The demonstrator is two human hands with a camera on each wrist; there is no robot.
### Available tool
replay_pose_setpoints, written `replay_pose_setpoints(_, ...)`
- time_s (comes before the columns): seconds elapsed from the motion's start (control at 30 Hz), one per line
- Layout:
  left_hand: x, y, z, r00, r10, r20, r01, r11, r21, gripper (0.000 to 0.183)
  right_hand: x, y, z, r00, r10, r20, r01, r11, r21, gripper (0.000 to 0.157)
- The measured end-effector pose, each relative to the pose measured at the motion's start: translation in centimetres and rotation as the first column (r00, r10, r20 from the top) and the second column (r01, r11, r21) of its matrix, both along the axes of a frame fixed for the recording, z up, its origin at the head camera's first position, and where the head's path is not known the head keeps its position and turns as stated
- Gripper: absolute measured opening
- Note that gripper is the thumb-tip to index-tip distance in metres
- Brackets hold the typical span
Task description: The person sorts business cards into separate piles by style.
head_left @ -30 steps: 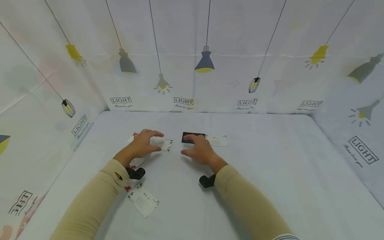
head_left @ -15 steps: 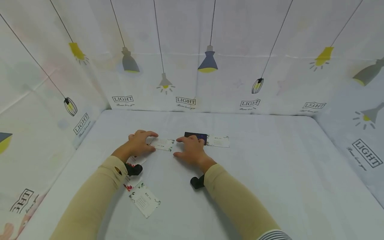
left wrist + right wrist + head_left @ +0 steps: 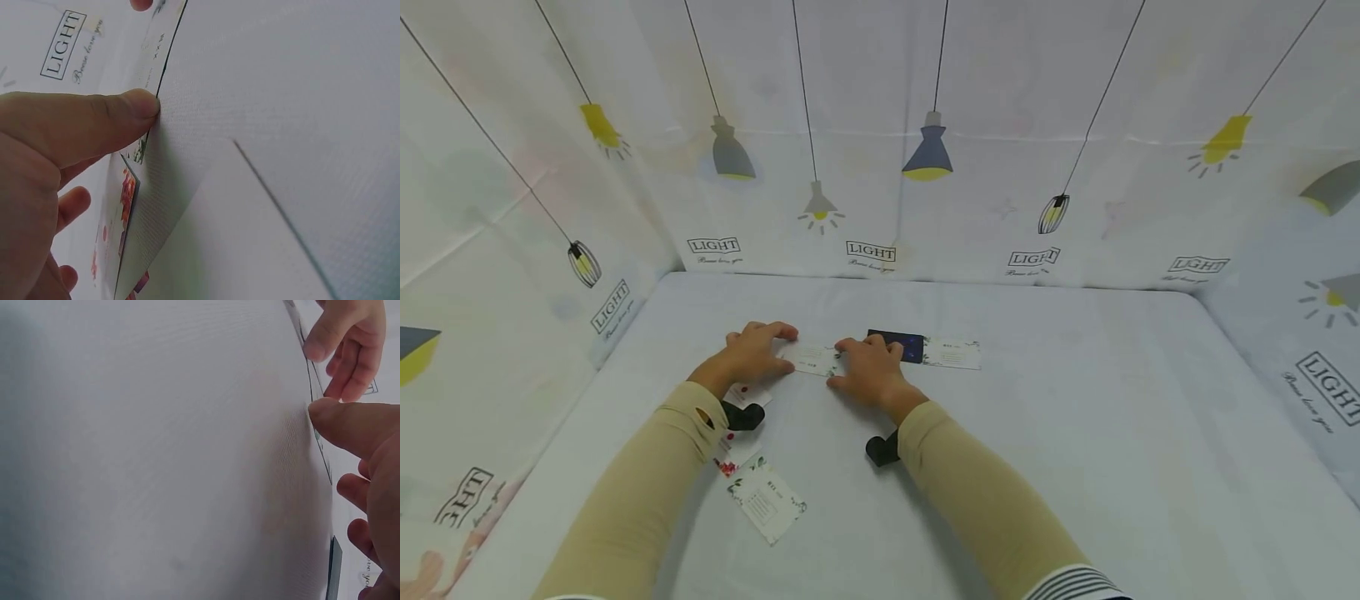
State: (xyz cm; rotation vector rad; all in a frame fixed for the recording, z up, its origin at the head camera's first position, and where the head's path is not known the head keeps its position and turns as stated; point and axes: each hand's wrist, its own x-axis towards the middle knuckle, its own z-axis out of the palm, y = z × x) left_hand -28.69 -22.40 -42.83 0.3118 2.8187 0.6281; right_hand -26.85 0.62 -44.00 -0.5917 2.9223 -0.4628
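Holds a white leaf-patterned card point(image 3: 811, 360) on the white table point(image 3: 1075, 433), left hand point(image 3: 751, 350) at one end, right hand point(image 3: 871, 371) at the other, gripping with thumb and forefinger parted across its width. Has a dark blue card point(image 3: 913, 348) just beyond, red-flowered cards point(image 3: 749, 394) by the left wrist.

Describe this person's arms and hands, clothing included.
The long tan fabric left sleeve has a small slit at its lower end; the matching tan right sleeve shows dark-and-white striped fabric higher up. A rounded black device pokes out by the left sleeve, another rounded black device by the right. The left hand and right hand are gloveless.
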Motion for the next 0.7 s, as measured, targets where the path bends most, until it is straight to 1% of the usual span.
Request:
replay_pose_setpoints(0.13, 0.1, 0.2, 0.0, 1.000, -0.009, -0.024, 0.010, 1.000, 0.006, 0.051, -0.1, 0.0, 0.1, 1.000, 0.001, 0.019, -0.002, 1.000, 0.008, 0.059)
replay_pose_setpoints(0.37, 0.2, 0.5, -0.1, 0.999, -0.018, -0.040, 0.019, 1.000, 0.018, 0.050, -0.2, 0.2, 0.4, 0.999, 0.001, 0.044, -0.002, 1.000, 0.007, 0.059)
replay_pose_setpoints(0.53, 0.3, 0.9, -0.2, 0.999, -0.031, -0.042, 0.032, 0.999, 0.037, 0.050, -0.3, 0.3, 0.3, 0.999, -0.004, 0.050, 0.004, 1.000, 0.002, 0.060)
replay_pose_setpoints(0.7, 0.7, 1.3, 0.0, 0.998, -0.042, -0.040, 0.044, 0.998, 0.041, 0.050, -0.4, 0.4, 0.5, 0.999, 0.009, 0.045, -0.009, 1.000, -0.001, 0.058)
